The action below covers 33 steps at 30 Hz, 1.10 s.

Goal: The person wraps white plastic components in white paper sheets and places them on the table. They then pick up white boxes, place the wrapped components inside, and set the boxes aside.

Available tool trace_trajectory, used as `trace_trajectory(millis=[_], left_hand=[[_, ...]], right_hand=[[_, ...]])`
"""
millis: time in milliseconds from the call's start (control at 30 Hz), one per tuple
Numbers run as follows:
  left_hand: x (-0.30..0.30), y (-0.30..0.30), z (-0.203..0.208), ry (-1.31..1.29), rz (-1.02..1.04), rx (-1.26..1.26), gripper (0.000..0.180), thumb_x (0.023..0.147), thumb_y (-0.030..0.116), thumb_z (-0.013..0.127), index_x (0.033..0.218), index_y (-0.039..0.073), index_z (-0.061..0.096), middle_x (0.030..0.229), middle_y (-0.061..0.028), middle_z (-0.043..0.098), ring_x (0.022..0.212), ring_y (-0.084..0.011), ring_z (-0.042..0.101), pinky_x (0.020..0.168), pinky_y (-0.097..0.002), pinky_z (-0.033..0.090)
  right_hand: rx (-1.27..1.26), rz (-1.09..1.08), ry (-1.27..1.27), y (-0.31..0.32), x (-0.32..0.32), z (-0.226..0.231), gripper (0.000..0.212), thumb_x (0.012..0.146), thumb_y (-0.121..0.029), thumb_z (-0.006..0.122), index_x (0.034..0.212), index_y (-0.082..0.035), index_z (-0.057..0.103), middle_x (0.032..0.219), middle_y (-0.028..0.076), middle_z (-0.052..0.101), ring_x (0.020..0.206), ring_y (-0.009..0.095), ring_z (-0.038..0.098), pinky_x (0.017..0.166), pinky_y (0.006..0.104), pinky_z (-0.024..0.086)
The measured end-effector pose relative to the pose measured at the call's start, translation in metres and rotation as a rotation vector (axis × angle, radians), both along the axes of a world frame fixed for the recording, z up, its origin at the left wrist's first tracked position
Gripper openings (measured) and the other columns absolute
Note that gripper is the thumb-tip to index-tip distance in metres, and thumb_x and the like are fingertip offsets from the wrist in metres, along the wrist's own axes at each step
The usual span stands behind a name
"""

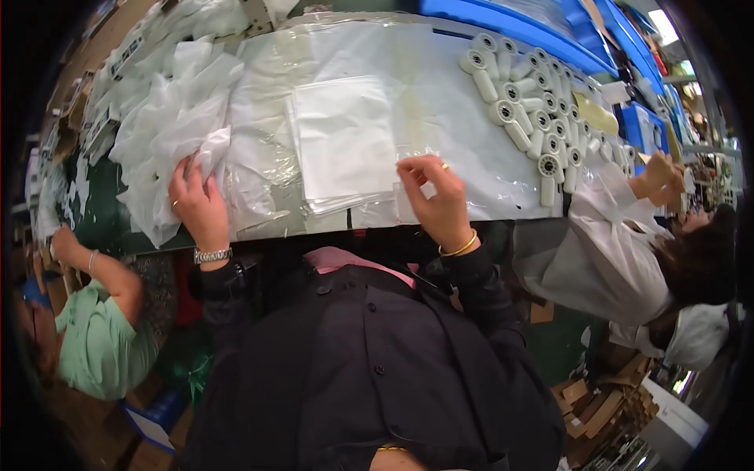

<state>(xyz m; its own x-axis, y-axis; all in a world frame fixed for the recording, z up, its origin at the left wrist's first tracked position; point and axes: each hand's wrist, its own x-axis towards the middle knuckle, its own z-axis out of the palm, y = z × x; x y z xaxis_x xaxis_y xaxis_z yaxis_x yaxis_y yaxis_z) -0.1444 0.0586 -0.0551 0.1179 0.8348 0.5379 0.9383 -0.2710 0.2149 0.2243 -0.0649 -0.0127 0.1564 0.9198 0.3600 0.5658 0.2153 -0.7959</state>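
My left hand [198, 206] is at the near edge of a loose heap of clear and white plastic bags [169, 118]; its fingers are closed on a crumpled plastic bag [214, 146]. In front of me lies a stack of flat white bags [345, 137], its sheets slightly fanned at the left and near edges. My right hand [437, 200] is just off the stack's right side, thumb and forefinger drawn together in a pinch. Whether anything thin is between them I cannot make out. Farther right lie several white handheld devices with round, dark-ringed heads [510, 93], in crowded rows.
Blue trays [518, 27] line the far right edge of the plastic-covered table [314, 55]. A person in a white top [601, 243] works close on my right. Someone in a green shirt [106, 337] is at my left. Cardboard pieces [605, 408] lie low at the right.
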Motion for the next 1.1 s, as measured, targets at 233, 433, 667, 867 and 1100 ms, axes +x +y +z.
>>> trace_trajectory(millis=[233, 433, 667, 867, 1100], left_hand=[[0.047, -0.026, 0.029, -0.173, -0.016, 0.111, 0.053, 0.092, 0.011, 0.077, 0.143, 0.011, 0.063, 0.139, -0.0139, 0.062, 0.134, -0.036, 0.053, 0.112, -0.0499, 0.041], [0.066, -0.021, 0.01, -0.207, -0.359, 0.02, 0.041, 0.095, 0.006, 0.074, 0.136, 0.003, 0.066, 0.136, -0.0157, 0.064, 0.129, -0.0357, 0.057, 0.112, -0.0473, 0.042], [0.102, -0.03, 0.017, -0.218, -0.584, -0.173, 0.027, 0.098, 0.004, 0.07, 0.125, 0.001, 0.071, 0.132, -0.0156, 0.068, 0.126, -0.0344, 0.061, 0.111, -0.0472, 0.043], [0.124, -0.034, 0.028, -0.183, -0.668, -0.192, 0.022, 0.098, 0.003, 0.069, 0.119, 0.001, 0.073, 0.128, -0.015, 0.07, 0.124, -0.034, 0.062, 0.109, -0.0468, 0.044], [0.122, -0.035, 0.027, -0.204, -0.703, -0.254, 0.016, 0.098, 0.002, 0.068, 0.113, -0.001, 0.075, 0.127, -0.0148, 0.071, 0.121, -0.0335, 0.064, 0.106, -0.0462, 0.046]], right_hand=[[-0.124, -0.452, 0.52, 0.022, 0.1, -0.014, 0.051, 0.101, -0.013, 0.073, 0.145, -0.003, 0.05, 0.094, 0.008, 0.075, 0.07, 0.009, 0.067, 0.064, 0.0232, 0.054], [-0.175, -0.512, 0.507, 0.035, 0.141, -0.048, 0.09, 0.092, -0.037, 0.085, 0.156, 0.003, 0.035, 0.083, 0.005, 0.07, 0.057, 0.007, 0.06, 0.049, 0.0229, 0.047], [-0.359, -0.769, -0.135, 0.03, 0.115, -0.017, 0.084, 0.085, -0.071, 0.074, 0.129, -0.002, 0.055, 0.088, 0.022, 0.075, 0.087, 0.043, 0.075, 0.074, 0.0511, 0.059], [-0.422, -0.781, -0.201, 0.03, 0.114, 0.001, 0.075, 0.086, -0.071, 0.073, 0.119, -0.006, 0.06, 0.085, 0.019, 0.075, 0.083, 0.038, 0.076, 0.072, 0.0491, 0.059], [-0.352, -0.794, -0.444, 0.022, 0.091, -0.013, 0.055, 0.088, -0.058, 0.077, 0.108, -0.009, 0.062, 0.09, 0.017, 0.071, 0.079, 0.033, 0.075, 0.067, 0.0465, 0.059]])
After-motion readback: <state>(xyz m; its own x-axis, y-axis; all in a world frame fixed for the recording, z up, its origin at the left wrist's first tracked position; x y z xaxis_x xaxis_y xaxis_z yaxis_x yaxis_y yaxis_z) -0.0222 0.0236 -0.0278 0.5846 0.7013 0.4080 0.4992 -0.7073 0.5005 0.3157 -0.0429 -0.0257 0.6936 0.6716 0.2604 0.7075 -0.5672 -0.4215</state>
